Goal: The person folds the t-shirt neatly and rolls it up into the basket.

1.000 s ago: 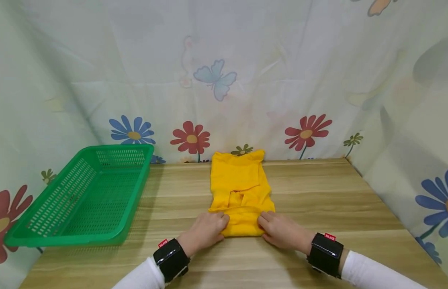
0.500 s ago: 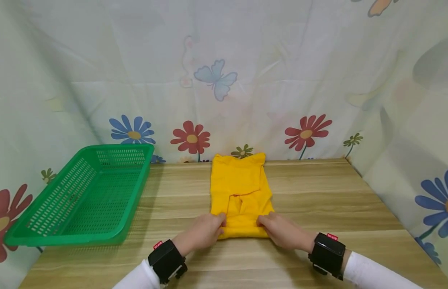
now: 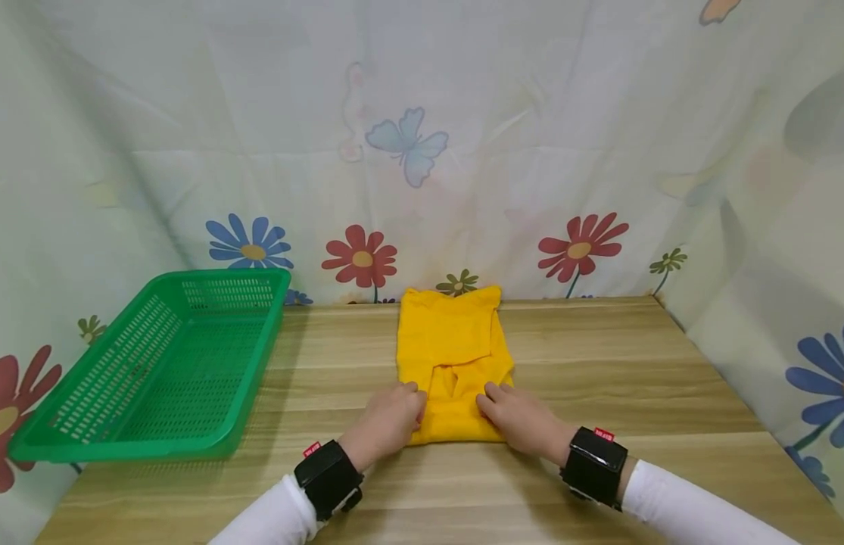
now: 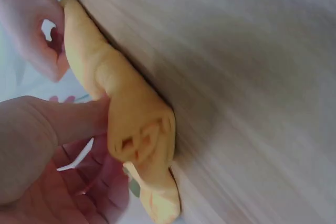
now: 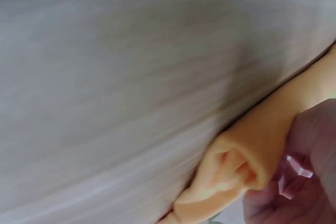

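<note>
A yellow folded garment (image 3: 456,333) lies on the wooden tabletop, its near end rolled into a thick band. At the left end of that roll my left hand (image 3: 389,418) pinches the cloth, with the thumb against the roll in the left wrist view and the fingers partly hidden behind it. My right hand (image 3: 527,421) pinches the opposite end, with curled fingers right at the fabric. Spiral layers show at the roll's end (image 4: 139,140) in the left wrist view, and at its other end (image 5: 233,169) in the right wrist view.
A green plastic basket (image 3: 256,371) with perforated sides stands on the left of the table (image 3: 599,363). Behind the table hangs a pale curtain (image 3: 476,189) with flower and butterfly prints, and the garment's far end reaches close to it. Black bands (image 3: 594,467) circle both wrists.
Both hands have rolled the garment's near end further over, away from the body. The near flap is now a thicker band, and the hands sit slightly farther forward. The basket has stayed put.
</note>
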`<act>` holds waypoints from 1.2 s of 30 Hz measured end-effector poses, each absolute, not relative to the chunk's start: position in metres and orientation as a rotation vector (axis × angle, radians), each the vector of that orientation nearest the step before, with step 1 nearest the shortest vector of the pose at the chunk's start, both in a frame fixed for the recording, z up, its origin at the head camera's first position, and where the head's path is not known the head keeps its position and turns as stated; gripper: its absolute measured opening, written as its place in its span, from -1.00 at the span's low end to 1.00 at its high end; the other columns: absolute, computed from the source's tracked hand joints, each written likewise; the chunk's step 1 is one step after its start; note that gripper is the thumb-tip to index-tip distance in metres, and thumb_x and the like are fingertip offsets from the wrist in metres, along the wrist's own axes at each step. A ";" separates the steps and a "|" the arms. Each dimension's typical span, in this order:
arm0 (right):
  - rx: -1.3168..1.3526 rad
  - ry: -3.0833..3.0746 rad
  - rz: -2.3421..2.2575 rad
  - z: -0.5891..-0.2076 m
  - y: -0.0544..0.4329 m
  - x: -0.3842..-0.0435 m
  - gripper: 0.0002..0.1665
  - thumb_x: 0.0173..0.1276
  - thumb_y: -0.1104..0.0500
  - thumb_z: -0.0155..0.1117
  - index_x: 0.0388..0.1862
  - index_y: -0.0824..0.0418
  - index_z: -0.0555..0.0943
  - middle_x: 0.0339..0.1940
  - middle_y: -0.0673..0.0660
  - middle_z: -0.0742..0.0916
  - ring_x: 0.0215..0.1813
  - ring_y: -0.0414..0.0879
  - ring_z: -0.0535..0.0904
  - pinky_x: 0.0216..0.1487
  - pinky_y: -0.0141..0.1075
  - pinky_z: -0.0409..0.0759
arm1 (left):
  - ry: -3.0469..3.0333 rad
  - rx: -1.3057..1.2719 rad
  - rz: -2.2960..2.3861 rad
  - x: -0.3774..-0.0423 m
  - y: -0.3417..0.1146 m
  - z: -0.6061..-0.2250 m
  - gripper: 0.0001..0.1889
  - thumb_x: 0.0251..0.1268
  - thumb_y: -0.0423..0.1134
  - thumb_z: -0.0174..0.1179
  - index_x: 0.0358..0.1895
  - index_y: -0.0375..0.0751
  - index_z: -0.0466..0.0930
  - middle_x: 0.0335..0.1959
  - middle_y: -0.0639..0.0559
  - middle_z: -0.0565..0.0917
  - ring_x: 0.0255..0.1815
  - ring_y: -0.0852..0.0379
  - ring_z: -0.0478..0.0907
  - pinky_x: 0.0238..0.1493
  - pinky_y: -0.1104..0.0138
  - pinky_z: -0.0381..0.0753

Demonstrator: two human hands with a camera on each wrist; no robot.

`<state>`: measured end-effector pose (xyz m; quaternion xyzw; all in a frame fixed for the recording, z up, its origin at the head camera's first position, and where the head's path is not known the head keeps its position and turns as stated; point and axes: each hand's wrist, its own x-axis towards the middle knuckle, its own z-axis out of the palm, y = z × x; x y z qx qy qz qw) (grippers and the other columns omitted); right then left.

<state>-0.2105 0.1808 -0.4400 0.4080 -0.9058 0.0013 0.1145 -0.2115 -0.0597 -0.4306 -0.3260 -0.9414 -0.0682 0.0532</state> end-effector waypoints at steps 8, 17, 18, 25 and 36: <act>1.098 -2.714 0.039 -0.435 0.175 -0.199 -0.88 0.20 0.32 0.22 -0.37 0.19 0.44 -0.51 0.00 0.45 -0.58 -0.21 0.31 -0.59 -0.40 0.36 | -2.724 -1.041 -0.162 -0.201 -0.056 -0.433 -0.86 0.03 -0.39 0.24 -0.54 -0.11 0.50 -0.59 0.09 0.44 -0.62 0.20 0.38 -0.67 0.43 0.29; 1.228 -2.591 0.063 -0.438 0.192 -0.188 -0.68 0.10 0.06 0.37 -0.26 0.15 0.47 -0.42 -0.05 0.47 -0.41 -0.21 0.36 -0.42 -0.39 0.42 | -2.780 -1.097 -0.093 -0.199 -0.058 -0.430 -0.61 -0.15 -0.07 0.43 -0.28 -0.20 0.53 -0.51 0.06 0.45 -0.59 0.23 0.34 -0.64 0.44 0.29; 1.252 -2.596 0.061 -0.438 0.194 -0.188 -0.64 0.09 0.05 0.38 -0.22 0.15 0.47 -0.39 -0.04 0.47 -0.38 -0.20 0.36 -0.40 -0.39 0.42 | -2.775 -1.100 -0.069 -0.200 -0.058 -0.430 -0.56 -0.18 -0.03 0.45 -0.26 -0.20 0.53 -0.50 0.06 0.46 -0.58 0.22 0.34 -0.63 0.43 0.30; 1.330 -2.613 0.050 -0.441 0.196 -0.196 -0.65 0.12 0.12 0.36 -0.15 0.13 0.47 -0.32 -0.04 0.49 -0.31 -0.19 0.36 -0.29 -0.39 0.45 | -2.771 -1.097 -0.042 -0.204 -0.058 -0.433 -0.53 -0.21 -0.03 0.48 -0.25 -0.21 0.51 -0.50 0.05 0.46 -0.58 0.20 0.36 -0.64 0.42 0.31; 1.309 -2.643 0.138 -0.442 0.196 -0.201 -0.86 0.28 0.21 0.17 -0.17 0.14 0.51 -0.30 -0.02 0.60 -0.28 -0.20 0.46 -0.23 -0.32 0.52 | -2.739 -1.093 -0.099 -0.204 -0.064 -0.437 -0.74 0.04 -0.15 0.32 -0.29 -0.18 0.49 -0.49 0.06 0.52 -0.52 0.17 0.45 -0.57 0.40 0.41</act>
